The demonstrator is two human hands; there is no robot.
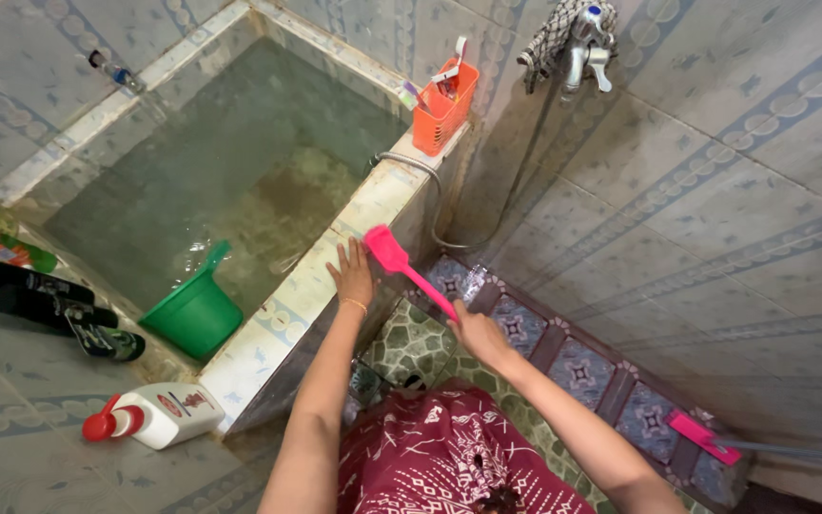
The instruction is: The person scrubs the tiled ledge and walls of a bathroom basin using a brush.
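While left hand [352,274] lay flat on the tank rim [283,314], right hand [476,333] gripped pink brush [390,251] w/ bristles at rim's edge; scrubbing step prob, next stroke needed firm pressure along the edge.

Pink long-handled scrub brush [401,266], held slanted: head laid on the tiled tank rim [287,305] toward ten o'clock, handle gripped toward four o'clock.

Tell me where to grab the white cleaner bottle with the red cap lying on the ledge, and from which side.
Grip the white bottle across its broad mid-body, coming from above. It lies flat on the tiled ledge, red cap pointing left; the neck looks too narrow for a steady hold.
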